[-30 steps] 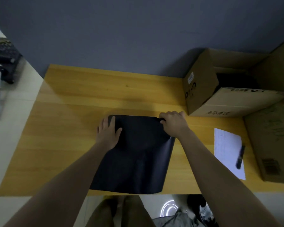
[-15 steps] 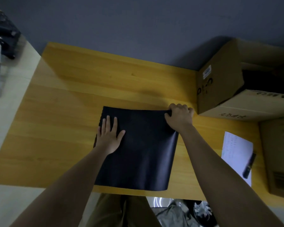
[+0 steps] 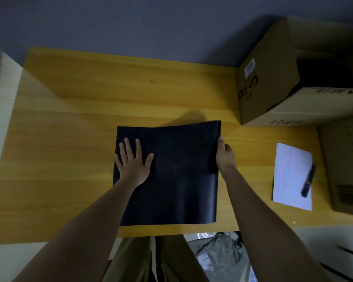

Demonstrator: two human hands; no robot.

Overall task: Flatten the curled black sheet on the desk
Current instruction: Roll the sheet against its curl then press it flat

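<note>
Mid-flattening. The black sheet (image 3: 171, 174) lay at the desk's (image 3: 69, 123) near-centre edge. My left hand (image 3: 134, 161) pressed flat and open on its left side; my right hand (image 3: 224, 155) pinched the right edge. Far right corner curled up, so smoothing there seemed next. Half a second ago the right hand gripped that corner.

The desk (image 3: 73, 143) is yellow wood with long grain lines, smooth with a soft shine. The black sheet (image 3: 181, 171) looks smooth and a little glossy near its right edge. The boxes (image 3: 269, 82) are brown cardboard, dull and matt. The white paper (image 3: 289, 176) is thin. The marker (image 3: 308, 180) looks like dark plastic.
</note>
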